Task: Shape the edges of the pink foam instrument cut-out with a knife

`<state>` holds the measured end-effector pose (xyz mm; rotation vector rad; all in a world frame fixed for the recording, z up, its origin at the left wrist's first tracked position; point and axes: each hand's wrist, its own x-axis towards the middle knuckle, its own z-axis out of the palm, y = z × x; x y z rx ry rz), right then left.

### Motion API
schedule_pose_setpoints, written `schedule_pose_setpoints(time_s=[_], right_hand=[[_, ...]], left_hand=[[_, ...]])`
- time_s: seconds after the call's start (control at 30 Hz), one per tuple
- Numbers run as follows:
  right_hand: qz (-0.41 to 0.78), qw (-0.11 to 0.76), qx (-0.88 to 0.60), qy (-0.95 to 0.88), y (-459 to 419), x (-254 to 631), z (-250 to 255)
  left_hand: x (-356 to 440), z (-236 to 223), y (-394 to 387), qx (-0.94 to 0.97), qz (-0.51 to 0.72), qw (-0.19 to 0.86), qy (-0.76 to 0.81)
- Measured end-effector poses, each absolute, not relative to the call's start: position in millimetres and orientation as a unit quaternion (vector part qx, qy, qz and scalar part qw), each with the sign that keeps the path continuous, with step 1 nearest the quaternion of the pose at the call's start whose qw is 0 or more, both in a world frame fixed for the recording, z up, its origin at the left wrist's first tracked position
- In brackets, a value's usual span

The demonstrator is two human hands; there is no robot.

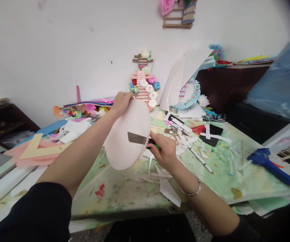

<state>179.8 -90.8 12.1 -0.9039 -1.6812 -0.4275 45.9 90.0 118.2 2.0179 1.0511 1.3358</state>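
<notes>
My left hand (pixel 123 102) grips the upper edge of a pale pink round board (pixel 125 117), which is tilted up above the table. My right hand (pixel 165 148) is closed at the board's right edge around a cutter (pixel 137 137). Its broad, dark, flat blade lies across the near face of the board. A bit of black and green handle shows between my fingers, and the rest is hidden by them. White paper scraps (pixel 168 190) lie on the table below the board.
A stained green cover lies on the table (pixel 125 198). On the right are a blue glue gun (pixel 273 164), a dark phone (pixel 211 136), glasses (pixel 219 117) and pens (pixel 200 159). Coloured paper (pixel 77 129) is heaped on the left. Paper-flower decorations (pixel 143 84) stand against the wall.
</notes>
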Motion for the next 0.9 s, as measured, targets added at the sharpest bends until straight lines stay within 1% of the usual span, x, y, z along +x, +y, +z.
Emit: schedule_pose_setpoints(time_s=[0.13,0.23,0.4,0.63,0.73,0.9], right_hand=[[-0.185,0.559,-0.373,-0.717,-92.3,179.4,14.1],[-0.179,0.564,-0.370,-0.717,-94.2,179.7,15.2],[-0.146,0.574,-0.364,-0.719,-95.1,181.7,14.7],[-0.140,0.587,-0.322,-0.730,-100.9,175.1,22.1],[-0.137,0.578,-0.302,-0.745,-116.4,164.2,34.8],[-0.097,0.527,-0.287,-0.794,-172.4,146.1,56.0]], left_hand=[[64.8,130.7,70.5,0.806,0.457,0.164,0.338],[73.0,132.2,58.8,0.818,0.440,0.147,0.341],[70.6,135.8,53.3,0.812,0.419,0.144,0.380],[48.9,164.3,29.0,0.809,0.345,0.028,0.475],[29.2,169.2,6.6,0.795,0.338,0.028,0.503],[-4.5,163.1,-50.6,0.766,0.361,0.076,0.526]])
